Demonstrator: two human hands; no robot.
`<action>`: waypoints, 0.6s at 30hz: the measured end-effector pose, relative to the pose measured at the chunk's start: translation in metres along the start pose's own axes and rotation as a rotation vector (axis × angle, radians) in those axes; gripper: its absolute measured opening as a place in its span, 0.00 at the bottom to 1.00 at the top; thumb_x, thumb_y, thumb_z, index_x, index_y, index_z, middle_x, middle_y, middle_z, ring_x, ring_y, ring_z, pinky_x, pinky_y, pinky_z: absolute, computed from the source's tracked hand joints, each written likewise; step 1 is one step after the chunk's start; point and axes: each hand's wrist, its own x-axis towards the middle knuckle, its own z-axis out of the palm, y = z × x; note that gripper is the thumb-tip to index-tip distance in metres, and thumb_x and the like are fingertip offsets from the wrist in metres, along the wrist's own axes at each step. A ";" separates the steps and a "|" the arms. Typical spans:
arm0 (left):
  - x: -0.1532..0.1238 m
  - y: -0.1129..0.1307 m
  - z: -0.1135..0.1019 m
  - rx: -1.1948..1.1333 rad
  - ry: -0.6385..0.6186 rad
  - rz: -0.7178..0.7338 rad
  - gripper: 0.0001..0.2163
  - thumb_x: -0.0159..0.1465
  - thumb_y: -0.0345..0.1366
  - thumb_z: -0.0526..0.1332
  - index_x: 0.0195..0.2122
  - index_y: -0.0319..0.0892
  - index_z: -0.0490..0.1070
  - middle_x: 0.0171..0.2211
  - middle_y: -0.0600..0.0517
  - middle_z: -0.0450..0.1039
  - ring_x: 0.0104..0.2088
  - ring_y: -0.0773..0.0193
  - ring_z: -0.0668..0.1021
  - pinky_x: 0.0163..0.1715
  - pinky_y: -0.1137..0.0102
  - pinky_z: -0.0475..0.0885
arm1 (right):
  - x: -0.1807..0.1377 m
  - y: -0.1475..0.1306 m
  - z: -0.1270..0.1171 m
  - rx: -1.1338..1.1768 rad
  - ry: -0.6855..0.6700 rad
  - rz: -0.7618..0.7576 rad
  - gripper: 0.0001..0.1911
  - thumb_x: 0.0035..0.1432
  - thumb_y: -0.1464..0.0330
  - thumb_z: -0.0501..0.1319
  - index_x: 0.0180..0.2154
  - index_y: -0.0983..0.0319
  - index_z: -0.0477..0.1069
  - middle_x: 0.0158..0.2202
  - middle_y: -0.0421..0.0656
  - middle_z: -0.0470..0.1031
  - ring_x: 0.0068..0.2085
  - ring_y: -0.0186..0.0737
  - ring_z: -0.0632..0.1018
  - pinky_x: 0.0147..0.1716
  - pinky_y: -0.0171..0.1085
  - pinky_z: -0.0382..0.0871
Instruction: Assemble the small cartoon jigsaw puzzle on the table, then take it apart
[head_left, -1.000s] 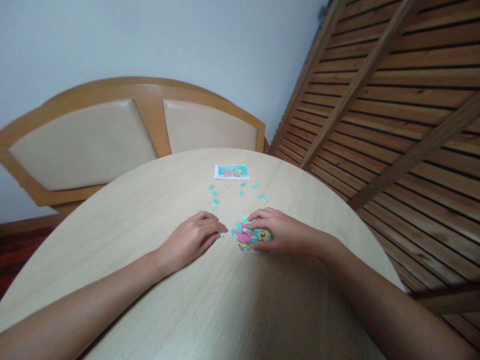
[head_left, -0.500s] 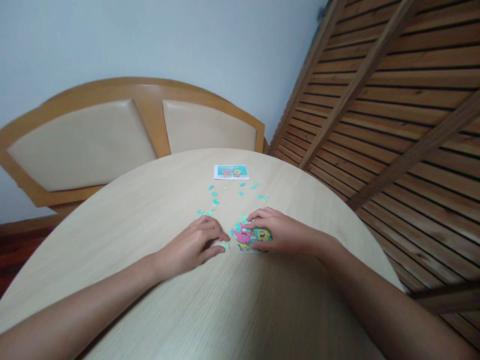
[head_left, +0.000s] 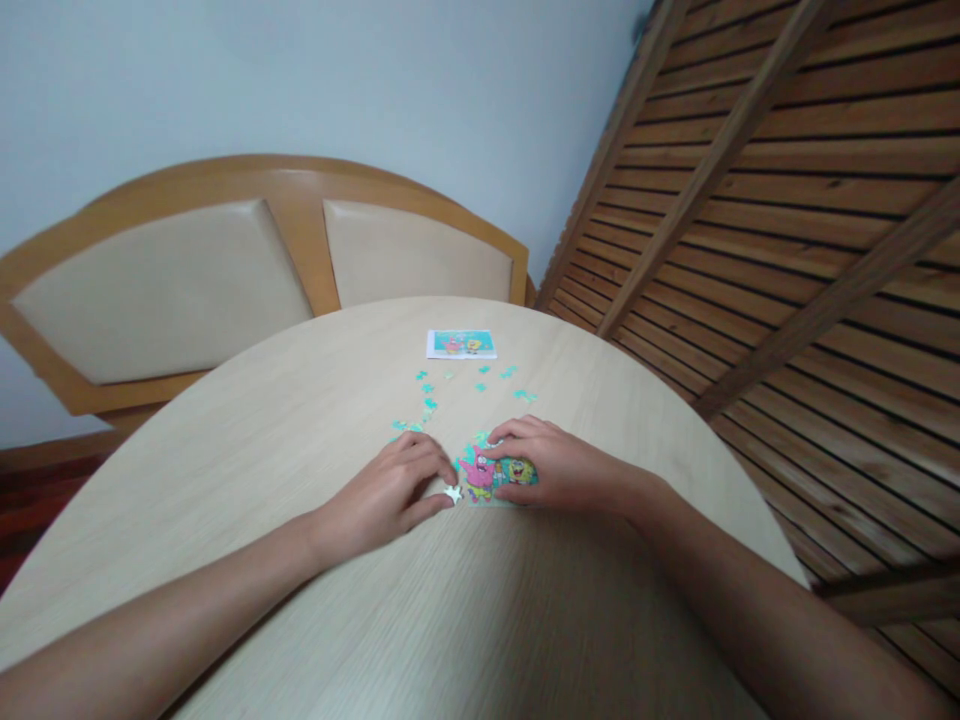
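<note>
A small, partly assembled cartoon puzzle [head_left: 491, 478] lies on the round pale wooden table [head_left: 315, 400]. My right hand [head_left: 559, 465] rests on its right side, fingers curled over it and pressing it down. My left hand [head_left: 390, 490] sits just left of the puzzle, its fingertips pinching a small pale puzzle piece [head_left: 452, 492] against the puzzle's left edge. Several loose turquoise pieces [head_left: 429, 405] lie scattered behind my hands.
A printed reference picture [head_left: 461, 343] lies near the table's far edge. A wooden bench with two cream cushions [head_left: 165, 285] curves behind the table. A slatted wooden wall [head_left: 787, 200] stands at the right.
My left hand has slid a pale piece down and right, up to the puzzle's left edge. My right hand has stayed on the puzzle, which shifted slightly left.
</note>
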 end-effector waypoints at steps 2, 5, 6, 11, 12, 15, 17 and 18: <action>0.000 0.000 0.002 0.011 0.018 0.002 0.06 0.70 0.38 0.60 0.44 0.44 0.73 0.45 0.47 0.74 0.50 0.55 0.73 0.51 0.60 0.68 | 0.000 -0.002 0.000 -0.003 0.004 -0.001 0.23 0.59 0.58 0.67 0.55 0.58 0.76 0.56 0.50 0.74 0.56 0.52 0.73 0.59 0.49 0.64; 0.001 0.001 0.003 0.021 0.031 0.004 0.05 0.70 0.38 0.61 0.43 0.44 0.73 0.46 0.47 0.74 0.50 0.55 0.73 0.51 0.60 0.68 | 0.001 -0.004 0.001 -0.009 0.007 0.007 0.23 0.59 0.57 0.67 0.55 0.57 0.76 0.56 0.50 0.74 0.57 0.52 0.73 0.58 0.50 0.64; 0.001 0.001 0.003 0.023 0.033 0.007 0.05 0.70 0.38 0.61 0.43 0.44 0.73 0.46 0.47 0.74 0.50 0.55 0.73 0.51 0.60 0.68 | 0.001 -0.004 0.001 -0.011 0.007 0.009 0.23 0.59 0.57 0.67 0.55 0.57 0.76 0.56 0.50 0.74 0.57 0.52 0.73 0.58 0.50 0.64; 0.001 0.002 0.003 0.027 0.037 0.015 0.05 0.69 0.38 0.63 0.43 0.44 0.73 0.46 0.48 0.73 0.50 0.56 0.73 0.51 0.61 0.68 | 0.001 -0.005 0.001 -0.014 0.012 -0.009 0.23 0.59 0.59 0.66 0.55 0.59 0.76 0.56 0.52 0.74 0.56 0.52 0.73 0.58 0.50 0.64; 0.001 0.002 0.003 0.028 0.039 0.016 0.05 0.69 0.39 0.62 0.42 0.44 0.73 0.46 0.48 0.73 0.50 0.56 0.73 0.51 0.61 0.68 | 0.001 -0.005 0.001 -0.014 0.016 -0.015 0.23 0.59 0.59 0.66 0.55 0.59 0.76 0.56 0.52 0.74 0.56 0.52 0.73 0.58 0.50 0.64; 0.001 0.003 0.004 0.032 0.043 0.021 0.06 0.69 0.39 0.62 0.42 0.44 0.73 0.46 0.47 0.74 0.50 0.55 0.73 0.51 0.60 0.68 | 0.001 -0.005 0.002 -0.011 0.019 -0.015 0.23 0.59 0.59 0.66 0.54 0.58 0.77 0.56 0.51 0.74 0.56 0.52 0.73 0.58 0.50 0.64; 0.001 0.002 0.004 0.037 0.042 0.025 0.06 0.68 0.40 0.63 0.42 0.44 0.73 0.46 0.47 0.74 0.50 0.55 0.73 0.51 0.59 0.68 | 0.001 -0.005 0.002 -0.010 0.020 -0.010 0.23 0.59 0.58 0.66 0.54 0.58 0.77 0.56 0.51 0.74 0.56 0.52 0.73 0.58 0.50 0.64; 0.001 0.002 0.004 0.040 0.041 0.030 0.06 0.68 0.40 0.63 0.42 0.44 0.73 0.46 0.48 0.74 0.50 0.55 0.73 0.51 0.59 0.68 | 0.001 -0.005 0.002 -0.010 0.020 -0.010 0.23 0.59 0.58 0.66 0.54 0.58 0.77 0.56 0.51 0.74 0.56 0.52 0.73 0.59 0.49 0.64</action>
